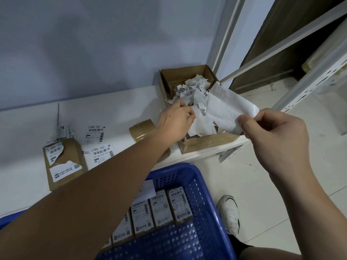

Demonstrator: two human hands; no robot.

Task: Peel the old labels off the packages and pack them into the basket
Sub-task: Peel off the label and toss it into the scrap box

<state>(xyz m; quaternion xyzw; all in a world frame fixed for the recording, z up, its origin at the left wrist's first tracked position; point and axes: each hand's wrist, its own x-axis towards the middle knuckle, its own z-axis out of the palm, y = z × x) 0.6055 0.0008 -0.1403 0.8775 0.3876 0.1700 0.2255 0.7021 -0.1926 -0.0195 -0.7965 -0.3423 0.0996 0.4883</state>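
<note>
Left forearm [105, 186] covers left part of blue basket [210, 212] and several packages [159, 211] inside. Basket near edge cut by frame bottom. Label print on packages too small to read. Tape roll [141, 131] partly behind left hand [174, 122]. Left fingers [190, 114] buried in paper scraps [195, 87], grip unclear. Shoe [230, 214] partly behind basket.

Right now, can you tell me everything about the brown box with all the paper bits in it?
The brown box is open cardboard with its flaps up, sitting at the right end of the white table. Torn white paper scraps fill it. The left hand reaches into the scraps; the right hand pinches a white sheet above it.
</note>
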